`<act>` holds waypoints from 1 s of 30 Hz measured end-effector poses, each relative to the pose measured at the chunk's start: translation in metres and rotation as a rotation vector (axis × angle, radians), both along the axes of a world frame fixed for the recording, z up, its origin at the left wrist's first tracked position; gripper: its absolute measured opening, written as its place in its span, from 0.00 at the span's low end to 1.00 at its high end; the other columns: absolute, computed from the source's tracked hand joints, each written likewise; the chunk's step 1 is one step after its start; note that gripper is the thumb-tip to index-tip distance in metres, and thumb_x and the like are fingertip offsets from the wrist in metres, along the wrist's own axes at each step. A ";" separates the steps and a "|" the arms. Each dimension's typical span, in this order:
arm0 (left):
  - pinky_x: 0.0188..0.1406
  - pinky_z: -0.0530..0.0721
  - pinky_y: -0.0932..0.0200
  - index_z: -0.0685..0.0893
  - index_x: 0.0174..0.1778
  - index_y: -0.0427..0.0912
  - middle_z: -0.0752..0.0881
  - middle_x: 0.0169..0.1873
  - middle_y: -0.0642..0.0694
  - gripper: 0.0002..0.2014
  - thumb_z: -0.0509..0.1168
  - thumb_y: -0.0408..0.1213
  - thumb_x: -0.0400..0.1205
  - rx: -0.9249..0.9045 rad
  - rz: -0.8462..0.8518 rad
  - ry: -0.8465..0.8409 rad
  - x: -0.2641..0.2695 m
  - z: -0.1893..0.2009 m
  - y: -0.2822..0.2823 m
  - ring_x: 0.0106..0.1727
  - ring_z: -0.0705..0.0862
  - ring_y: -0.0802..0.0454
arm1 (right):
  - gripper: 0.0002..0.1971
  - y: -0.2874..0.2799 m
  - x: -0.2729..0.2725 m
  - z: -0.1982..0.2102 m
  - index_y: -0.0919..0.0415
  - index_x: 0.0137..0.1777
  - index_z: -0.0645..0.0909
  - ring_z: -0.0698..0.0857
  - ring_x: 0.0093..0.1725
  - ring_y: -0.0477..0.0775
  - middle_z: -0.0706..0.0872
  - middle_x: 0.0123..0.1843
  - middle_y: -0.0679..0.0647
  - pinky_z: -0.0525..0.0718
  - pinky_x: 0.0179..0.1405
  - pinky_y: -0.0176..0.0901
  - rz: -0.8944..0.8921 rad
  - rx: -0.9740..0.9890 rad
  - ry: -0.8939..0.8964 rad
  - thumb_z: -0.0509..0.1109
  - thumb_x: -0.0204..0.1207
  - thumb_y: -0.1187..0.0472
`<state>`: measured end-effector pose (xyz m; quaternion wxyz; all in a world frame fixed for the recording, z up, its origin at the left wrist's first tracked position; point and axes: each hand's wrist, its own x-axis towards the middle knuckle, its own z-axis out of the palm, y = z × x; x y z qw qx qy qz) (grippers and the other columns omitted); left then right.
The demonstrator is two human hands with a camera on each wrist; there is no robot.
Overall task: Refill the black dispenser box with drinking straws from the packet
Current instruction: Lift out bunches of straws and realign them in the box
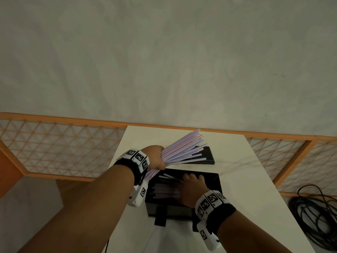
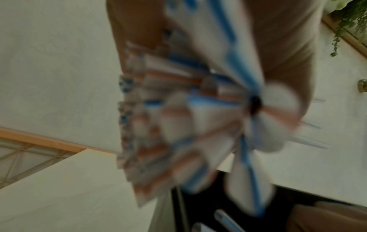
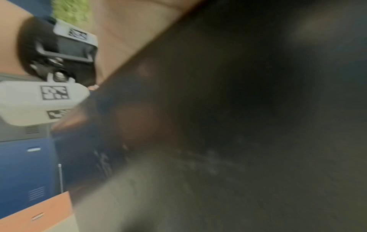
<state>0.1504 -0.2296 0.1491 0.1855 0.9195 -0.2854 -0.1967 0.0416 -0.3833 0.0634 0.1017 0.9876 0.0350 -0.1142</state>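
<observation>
My left hand point(image 1: 158, 157) grips a thick bundle of striped pink, blue and white straws point(image 1: 184, 148) that fans out up and to the right, above the table. Just below it stands the open black dispenser box point(image 1: 171, 210), with several straws point(image 1: 164, 190) lying inside. My right hand point(image 1: 191, 187) reaches palm-down into the box onto those straws, and its fingertips are hidden. In the left wrist view the held straws point(image 2: 178, 117) fill the frame as a blur, with the box point(image 2: 198, 211) beneath. The right wrist view is dark and blurred.
The box's black lid point(image 1: 207, 156) lies flat on the white table point(image 1: 246, 179) behind the box, under the straw tips. An orange-framed lattice screen point(image 1: 63, 143) runs behind the table. A coil of black cable point(image 1: 313, 216) lies on the floor at right.
</observation>
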 end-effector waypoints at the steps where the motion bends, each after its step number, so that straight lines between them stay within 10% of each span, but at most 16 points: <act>1: 0.41 0.75 0.58 0.77 0.51 0.43 0.80 0.42 0.45 0.17 0.73 0.38 0.69 -0.002 0.002 0.000 0.000 0.000 0.000 0.42 0.79 0.45 | 0.28 0.001 -0.001 0.001 0.48 0.74 0.71 0.69 0.68 0.64 0.70 0.70 0.58 0.64 0.66 0.61 0.004 0.001 -0.019 0.60 0.75 0.38; 6: 0.42 0.77 0.56 0.79 0.53 0.40 0.81 0.44 0.44 0.19 0.73 0.38 0.69 -0.002 0.009 0.001 0.000 -0.002 0.003 0.43 0.80 0.45 | 0.25 0.005 -0.006 0.003 0.48 0.66 0.79 0.72 0.64 0.63 0.72 0.64 0.57 0.67 0.62 0.58 -0.034 0.046 -0.147 0.64 0.71 0.40; 10: 0.41 0.78 0.56 0.79 0.53 0.40 0.81 0.44 0.43 0.18 0.73 0.38 0.69 -0.010 0.011 -0.001 0.001 -0.004 0.004 0.42 0.80 0.45 | 0.22 0.008 -0.007 0.015 0.47 0.44 0.88 0.80 0.51 0.61 0.79 0.53 0.56 0.77 0.52 0.58 -0.124 0.030 -0.188 0.76 0.49 0.41; 15: 0.40 0.76 0.57 0.77 0.51 0.42 0.80 0.42 0.45 0.17 0.73 0.39 0.70 -0.031 0.016 0.001 0.001 -0.004 0.004 0.41 0.80 0.46 | 0.32 -0.008 -0.002 0.015 0.52 0.77 0.67 0.54 0.82 0.52 0.58 0.82 0.50 0.47 0.79 0.66 -0.151 0.276 -0.170 0.67 0.72 0.48; 20: 0.40 0.76 0.58 0.78 0.50 0.41 0.79 0.36 0.50 0.16 0.73 0.38 0.70 -0.095 0.028 -0.008 0.003 0.002 0.005 0.40 0.80 0.46 | 0.34 -0.017 -0.005 0.022 0.55 0.79 0.63 0.68 0.76 0.50 0.65 0.79 0.47 0.60 0.79 0.49 -0.230 0.591 -0.286 0.69 0.73 0.55; 28: 0.32 0.73 0.61 0.76 0.41 0.43 0.76 0.32 0.51 0.12 0.73 0.34 0.69 -0.216 0.029 -0.050 0.003 0.006 0.000 0.33 0.77 0.52 | 0.25 -0.040 -0.019 0.043 0.63 0.72 0.73 0.74 0.66 0.46 0.70 0.70 0.50 0.74 0.53 0.15 -0.557 1.329 -0.731 0.67 0.75 0.75; 30: 0.32 0.72 0.61 0.75 0.39 0.46 0.76 0.32 0.51 0.12 0.73 0.34 0.68 -0.241 0.022 -0.059 0.002 0.007 -0.002 0.32 0.76 0.54 | 0.23 -0.039 -0.026 0.048 0.62 0.70 0.75 0.76 0.66 0.47 0.75 0.69 0.52 0.76 0.64 0.28 -0.607 1.550 -0.780 0.67 0.75 0.74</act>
